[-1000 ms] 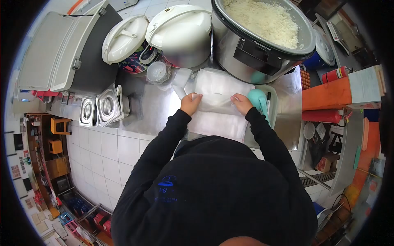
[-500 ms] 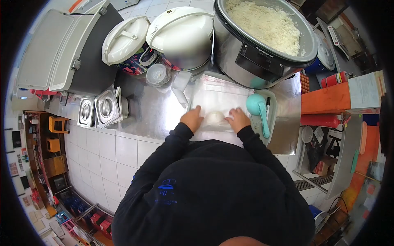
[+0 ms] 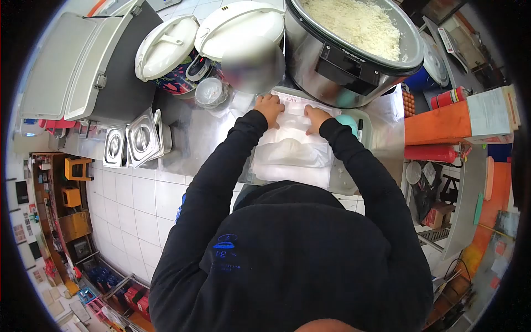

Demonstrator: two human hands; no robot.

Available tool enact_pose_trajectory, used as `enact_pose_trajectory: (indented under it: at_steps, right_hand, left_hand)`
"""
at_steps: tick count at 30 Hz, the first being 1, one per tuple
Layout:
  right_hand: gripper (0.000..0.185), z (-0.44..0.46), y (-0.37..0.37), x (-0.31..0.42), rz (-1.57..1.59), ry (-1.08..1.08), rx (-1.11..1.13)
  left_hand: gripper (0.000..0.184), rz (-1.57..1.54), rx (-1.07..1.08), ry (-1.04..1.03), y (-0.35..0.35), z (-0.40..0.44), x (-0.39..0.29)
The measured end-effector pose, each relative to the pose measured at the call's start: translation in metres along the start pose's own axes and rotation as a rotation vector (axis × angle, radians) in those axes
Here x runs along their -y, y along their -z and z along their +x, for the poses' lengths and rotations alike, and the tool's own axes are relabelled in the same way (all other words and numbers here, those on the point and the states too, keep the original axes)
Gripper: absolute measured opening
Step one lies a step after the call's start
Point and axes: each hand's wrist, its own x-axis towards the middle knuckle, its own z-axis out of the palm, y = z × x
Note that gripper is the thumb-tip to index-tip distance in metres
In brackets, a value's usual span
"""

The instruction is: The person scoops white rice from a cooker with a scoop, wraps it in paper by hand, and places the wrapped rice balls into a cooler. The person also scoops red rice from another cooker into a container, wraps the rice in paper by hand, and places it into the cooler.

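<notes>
A stack of white, thin wrapping sheets with faint red print lies on the tray in front of me. On it sits a pale rounded mound, seemingly under translucent wrap; what it is made of is hard to make out. My left hand is at the far left part of the sheets, its bent fingers on the wrapping. Opposite it, my right hand has curled fingers at the wrapping's far right side. A turquoise scoop is mostly hidden behind my right wrist.
A large cooker full of white rice stands beyond the tray, which holds a black marker. Two lidded pots, a clear plastic tub, metal containers and a grey cooler box stand leftward.
Both hands have moved away from me, from beside the mound to the far part of the sheets. My right forearm now covers much of the scoop. The wrapping around the mound has shifted.
</notes>
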Motion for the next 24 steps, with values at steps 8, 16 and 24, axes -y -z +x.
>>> enact_pose_trajectory:
  at_steps: [8, 16, 24]
  right_hand:
    - [0.037, -0.033, 0.028, 0.025, 0.194, 0.161, -0.041]
    - [0.018, -0.094, 0.022, 0.031, 0.276, 0.356, -0.013]
    - [0.010, -0.113, -0.046, 0.036, 0.073, 0.254, -0.097]
  left_hand:
    - [0.033, 0.078, -0.368, -0.211, 0.011, -0.024, -0.001]
    - [0.005, -0.499, -0.136, -0.257, 0.025, -0.103, -0.036]
    - [0.003, -0.313, -0.199, -0.269, -0.022, -0.140, -0.063]
